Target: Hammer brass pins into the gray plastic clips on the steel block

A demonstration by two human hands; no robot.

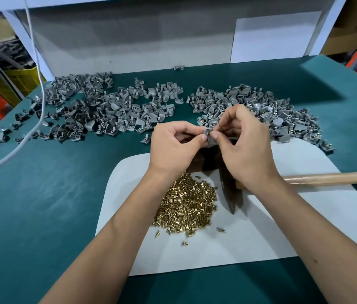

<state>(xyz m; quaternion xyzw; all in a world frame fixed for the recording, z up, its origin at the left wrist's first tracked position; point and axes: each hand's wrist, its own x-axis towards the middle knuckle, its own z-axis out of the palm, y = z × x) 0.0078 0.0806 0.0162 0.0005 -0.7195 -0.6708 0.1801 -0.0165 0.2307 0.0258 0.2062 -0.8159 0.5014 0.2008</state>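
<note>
My left hand (174, 145) pinches a small gray plastic clip (206, 133) between thumb and forefinger, held above the dark steel block (204, 162). Thumb and fingers of my right hand (244, 145) pinch a brass pin (210, 133) at the clip. The block is mostly hidden under both hands. A pile of brass pins (186, 208) lies on the white mat (282, 227) just below my wrists. The hammer lies on the mat, its dark head (230, 194) beside the pins and its wooden handle (331, 177) running off to the right.
A large heap of gray clips (98, 106) spreads over the green table (41, 205) at the back left. Another heap with brass in the clips (271, 113) lies at the back right. A white cord (38, 80) hangs at the left. A white wall closes the back.
</note>
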